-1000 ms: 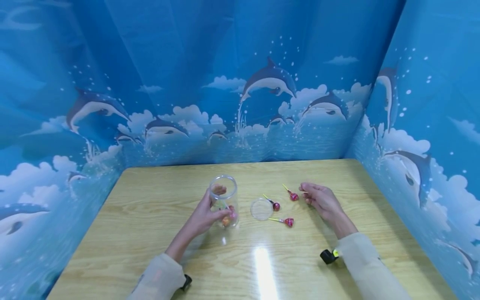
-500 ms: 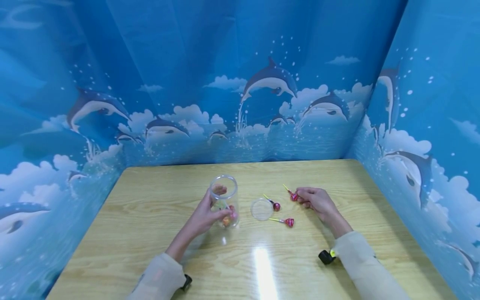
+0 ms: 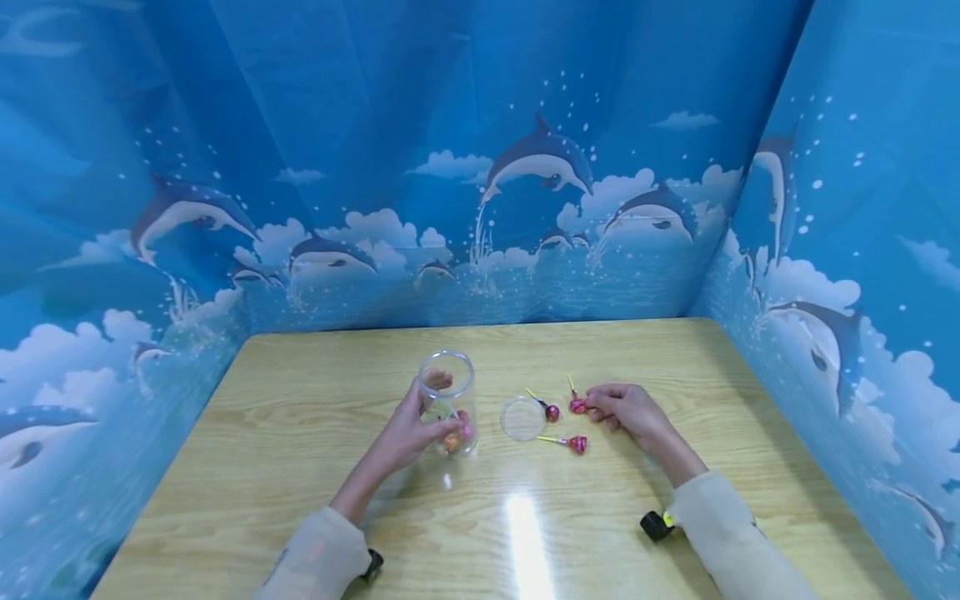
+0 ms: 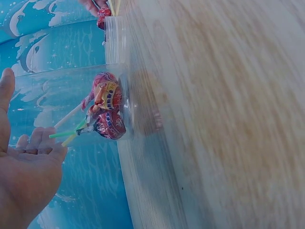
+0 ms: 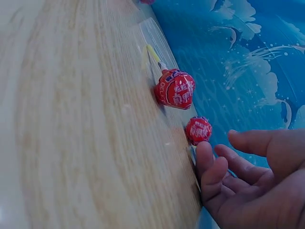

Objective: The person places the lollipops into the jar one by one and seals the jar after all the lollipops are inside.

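Note:
My left hand (image 3: 412,421) grips a clear cylindrical jar (image 3: 450,360), thumb in front and fingers behind. The jar is upright on the table without a lid. Wrapped lollipops (image 4: 107,98) rest heads down at its bottom, sticks pointing up. My right hand (image 3: 633,417) is low over the table, fingertips touching the head of a red lollipop (image 3: 577,406) with a yellow stick. In the right wrist view, the thumb is apart from this lollipop's head (image 5: 198,130). Two more lollipops lie nearby: a dark red one (image 3: 552,412) and a red one (image 3: 577,445).
A round clear lid (image 3: 522,418) lies between the jar and the loose lollipops. The wooden table (image 3: 315,392) is bordered by blue dolphin-print curtains (image 3: 420,192) at the back and sides. A light reflection crosses the table's front.
My right hand has moved left and toward me, reaching the far red lollipop. That lollipop has shifted slightly left and nearer, and its stick has turned. My left hand and the jar stay put.

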The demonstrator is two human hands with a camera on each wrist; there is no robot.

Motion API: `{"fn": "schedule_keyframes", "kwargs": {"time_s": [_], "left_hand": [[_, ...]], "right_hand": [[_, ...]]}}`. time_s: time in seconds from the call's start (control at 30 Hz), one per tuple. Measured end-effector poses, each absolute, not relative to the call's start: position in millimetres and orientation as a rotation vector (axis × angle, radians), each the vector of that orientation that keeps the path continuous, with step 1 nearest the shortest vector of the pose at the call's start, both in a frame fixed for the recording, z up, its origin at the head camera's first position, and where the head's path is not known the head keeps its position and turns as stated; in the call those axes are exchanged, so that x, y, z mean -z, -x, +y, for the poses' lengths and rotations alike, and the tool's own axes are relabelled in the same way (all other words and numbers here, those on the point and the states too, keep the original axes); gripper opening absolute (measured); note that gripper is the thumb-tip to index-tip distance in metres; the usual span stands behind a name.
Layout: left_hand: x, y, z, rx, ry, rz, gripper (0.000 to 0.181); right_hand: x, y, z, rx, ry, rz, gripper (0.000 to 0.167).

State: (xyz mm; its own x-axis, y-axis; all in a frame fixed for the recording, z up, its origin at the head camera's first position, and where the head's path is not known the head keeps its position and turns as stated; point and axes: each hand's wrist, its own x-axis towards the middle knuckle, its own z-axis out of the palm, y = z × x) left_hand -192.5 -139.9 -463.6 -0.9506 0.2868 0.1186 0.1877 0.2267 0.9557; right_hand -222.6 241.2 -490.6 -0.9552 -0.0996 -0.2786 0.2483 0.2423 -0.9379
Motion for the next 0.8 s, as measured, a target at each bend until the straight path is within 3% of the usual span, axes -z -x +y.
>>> {"fn": "schedule_keyframes", "kwargs": {"time_s": [0.27, 0.8], "left_hand": [[463, 193, -140, -1.828, -0.46, 2.409, 0.079], [464, 192, -139, -1.779, -0.431, 2.455, 0.081]], "right_hand": [[487, 223, 235, 1.622, -0.023, 2.339, 0.038], [491, 260, 224, 1.242, 0.11, 2.628, 0.029]]}}
